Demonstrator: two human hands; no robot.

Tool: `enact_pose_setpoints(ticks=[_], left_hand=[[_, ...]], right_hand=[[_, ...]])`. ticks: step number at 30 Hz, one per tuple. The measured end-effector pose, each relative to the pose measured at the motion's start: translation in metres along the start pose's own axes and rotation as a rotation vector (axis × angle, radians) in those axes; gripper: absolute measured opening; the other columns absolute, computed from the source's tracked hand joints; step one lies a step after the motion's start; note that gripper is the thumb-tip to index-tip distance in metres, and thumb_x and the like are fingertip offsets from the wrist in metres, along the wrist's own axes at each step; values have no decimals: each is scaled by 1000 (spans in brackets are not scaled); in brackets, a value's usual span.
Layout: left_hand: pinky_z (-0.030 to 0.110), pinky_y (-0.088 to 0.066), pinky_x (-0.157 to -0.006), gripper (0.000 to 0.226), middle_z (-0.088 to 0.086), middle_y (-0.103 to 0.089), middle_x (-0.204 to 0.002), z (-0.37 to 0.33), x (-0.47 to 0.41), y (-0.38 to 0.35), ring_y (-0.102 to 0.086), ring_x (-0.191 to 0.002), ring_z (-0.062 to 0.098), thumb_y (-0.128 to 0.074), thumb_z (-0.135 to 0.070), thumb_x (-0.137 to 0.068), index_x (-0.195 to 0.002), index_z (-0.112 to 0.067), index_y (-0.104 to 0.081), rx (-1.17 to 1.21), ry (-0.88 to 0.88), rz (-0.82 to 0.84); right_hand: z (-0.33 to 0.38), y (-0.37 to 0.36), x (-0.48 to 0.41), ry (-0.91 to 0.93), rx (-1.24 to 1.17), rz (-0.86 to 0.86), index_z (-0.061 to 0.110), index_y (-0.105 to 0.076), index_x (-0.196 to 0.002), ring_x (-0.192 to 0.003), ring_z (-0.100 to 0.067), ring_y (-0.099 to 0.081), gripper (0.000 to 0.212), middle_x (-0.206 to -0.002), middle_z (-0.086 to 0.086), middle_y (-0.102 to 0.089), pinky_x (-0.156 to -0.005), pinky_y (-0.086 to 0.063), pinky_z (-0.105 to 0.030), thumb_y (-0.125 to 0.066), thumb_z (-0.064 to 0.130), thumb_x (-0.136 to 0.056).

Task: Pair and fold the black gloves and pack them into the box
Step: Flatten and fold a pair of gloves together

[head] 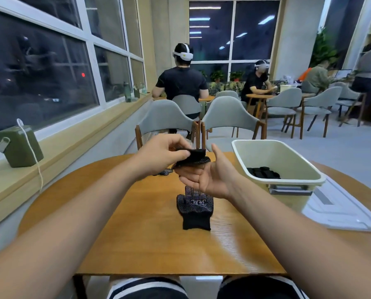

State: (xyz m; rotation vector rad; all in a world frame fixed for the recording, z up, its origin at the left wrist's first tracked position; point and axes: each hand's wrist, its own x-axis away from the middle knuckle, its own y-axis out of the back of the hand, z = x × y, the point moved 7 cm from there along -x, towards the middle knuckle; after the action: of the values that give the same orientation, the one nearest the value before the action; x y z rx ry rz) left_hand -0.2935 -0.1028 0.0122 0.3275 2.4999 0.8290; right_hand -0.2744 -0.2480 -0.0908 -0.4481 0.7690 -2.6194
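My left hand [163,152] pinches a folded black glove bundle [194,157] above the wooden table [148,234]. Under the bundle lies my right hand [208,175], palm up with its fingers fairly straight. A single black dotted glove [195,209] with white lettering lies flat on the table just below my hands. Another black glove [165,172] peeks out behind my left wrist, mostly hidden. The cream box [288,182] stands at the right with folded black gloves [263,172] on its floor.
The box's white lid [339,210] lies on the table to the right of the box. Two grey chairs [227,119] stand across the table. A green pouch [18,145] with a white cord sits on the window sill at left. People sit at tables beyond.
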Motion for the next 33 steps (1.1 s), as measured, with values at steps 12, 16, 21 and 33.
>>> enact_pose_setpoints(ticks=[12,16,21,33], left_hand=[[10,-46,-76,13,-14,-73,-95,62,40,-62,-68,-93,5,-84,-20,-91,-99,-31,-83,-201,-72,-5],[9,-46,-75,14,-16,-70,-99,74,56,-77,-66,-95,4,-83,-25,-93,-103,-35,-84,-256,-48,30],[15,-52,-81,19,-22,-67,-103,79,71,-91,-64,-98,-1,-80,-27,-96,-111,-38,-83,-300,-40,63],[13,-51,-81,22,-23,-69,-104,91,93,-104,-66,-100,2,-81,-29,-95,-113,-40,-82,-182,-40,74]], right_hand=[[-26,48,-40,-45,-134,-133,0,-55,-145,-119,-47,-72,91,-134,-28,-71,-100,-59,-60,-50,78,-99],[-36,58,-40,-61,-132,-193,0,-61,-142,-126,-41,-69,90,-132,-22,-73,-113,-51,-53,-53,78,-98],[-46,68,-40,-80,-64,-212,2,-62,-141,-125,-38,-70,90,-129,-20,-75,-114,-50,-49,-51,80,-97],[-53,76,-40,-65,-138,-104,0,-48,-155,-132,-39,-67,96,-143,-23,-67,-110,-52,-48,-52,77,-98]])
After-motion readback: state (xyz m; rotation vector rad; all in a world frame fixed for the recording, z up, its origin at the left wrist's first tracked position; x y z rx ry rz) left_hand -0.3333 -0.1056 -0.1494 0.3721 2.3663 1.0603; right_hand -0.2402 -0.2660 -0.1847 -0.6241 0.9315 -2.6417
